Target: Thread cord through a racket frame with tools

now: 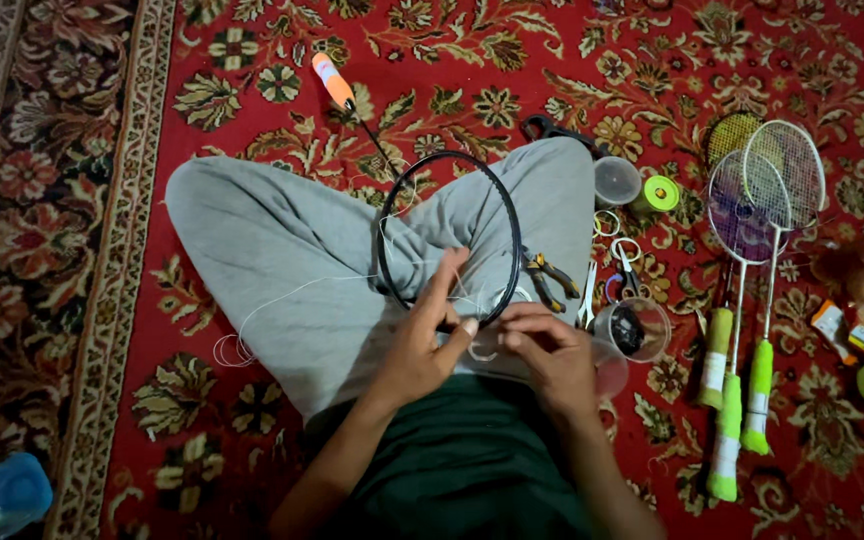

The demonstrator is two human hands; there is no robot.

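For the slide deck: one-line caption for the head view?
Both hands, left hand and right hand, thread white string through a black racket frame on the lap.

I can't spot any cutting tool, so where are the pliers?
In the head view, the pliers lie on the red carpet, just right of the black racket frame, beside the scissors.

Both forearms come up from the bottom middle of the frame and meet near the centre. The left hand point(422, 345) is a little left of centre, palm turned inward, with the index finger stretched up and the other fingers half bent. The right hand point(550, 350) is just beside it to the right, fingers curled toward the left hand, fingertips almost touching. The crossed legs fill the middle of the frame.
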